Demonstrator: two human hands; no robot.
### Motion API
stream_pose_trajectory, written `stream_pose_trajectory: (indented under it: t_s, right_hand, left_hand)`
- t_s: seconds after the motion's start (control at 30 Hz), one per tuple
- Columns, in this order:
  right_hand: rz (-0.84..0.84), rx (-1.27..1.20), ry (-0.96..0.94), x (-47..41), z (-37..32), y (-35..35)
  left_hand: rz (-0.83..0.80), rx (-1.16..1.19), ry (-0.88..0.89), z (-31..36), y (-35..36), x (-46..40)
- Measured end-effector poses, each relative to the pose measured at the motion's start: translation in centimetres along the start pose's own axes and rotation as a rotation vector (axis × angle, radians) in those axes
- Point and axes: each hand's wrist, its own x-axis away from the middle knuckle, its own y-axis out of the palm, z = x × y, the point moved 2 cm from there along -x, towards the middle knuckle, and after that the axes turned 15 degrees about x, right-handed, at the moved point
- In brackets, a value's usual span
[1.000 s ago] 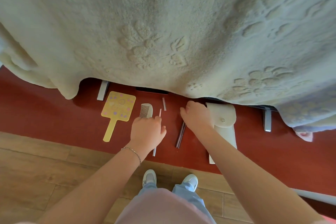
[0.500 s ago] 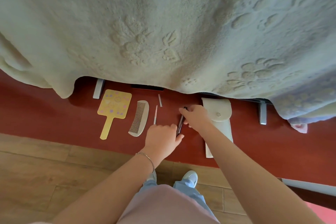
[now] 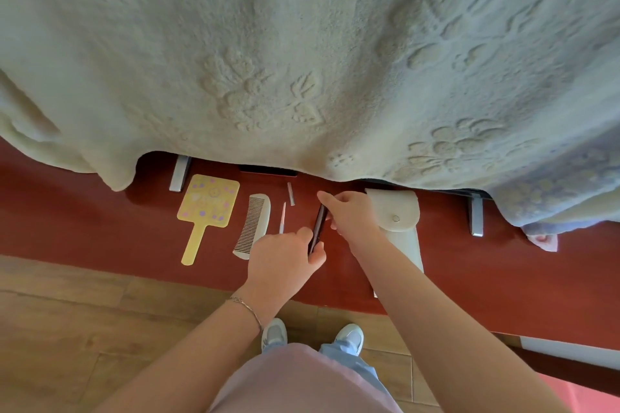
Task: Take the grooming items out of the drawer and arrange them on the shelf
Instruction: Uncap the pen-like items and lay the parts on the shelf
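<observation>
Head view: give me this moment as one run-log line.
left hand grips dark stick | right hand pinches its far end | mirror, comb laid on red shelf

The blanket (image 3: 302,60) hides the shelf's (image 3: 100,218) back at frame top. The dark stick's (image 3: 318,226) ends vanish under both hands' fingers (image 3: 323,198)

— What is the person wearing?
— Bare forearms, no sleeves showing. A thin chain bracelet (image 3: 246,307) circles the left wrist, lower centre.
— And below?
— A pale pink top (image 3: 295,382), light blue trousers (image 3: 352,364), white sneakers (image 3: 349,337) at the bottom centre.
</observation>
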Motion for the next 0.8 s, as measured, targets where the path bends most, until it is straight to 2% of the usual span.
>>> stream_pose_trajectory:
  t_s: [0.13,0.23,0.27,0.33,0.47,0.63,0.8]
  right_hand:
    - [0.024,-0.026,-0.005,0.1,-0.5,0.4]
    - [0.180,-0.057,0.037,-1.1,-1.2,-2.4]
    - [0.184,-0.071,0.046,-1.5,-1.5,-3.7]
    - [0.113,-0.076,0.030,-1.9,-1.8,-5.2]
    - [0.012,0.028,0.042,-1.5,-0.6,-3.6]
    - [-0.021,-0.070,0.063,-1.1,0.2,-2.5]
    - [-0.023,-0.217,0.119,-0.5,1.4,-2.6]
  left_hand:
    - [0.032,0.036,-0.019,0.0,-1.0,0.0]
    - [0.019,0.024,0.048,0.4,0.0,2.0]
    - [0.015,0.023,0.042,0.4,0.5,2.8]
    - [0.017,0.040,0.008,0.0,1.6,3.9]
    - [0.085,0.068,-0.035,-1.0,1.5,2.9]
    - [0.135,0.054,0.001,-2.4,1.0,1.8]
    - [0.144,0.114,-0.106,-3.4,1.3,1.8]
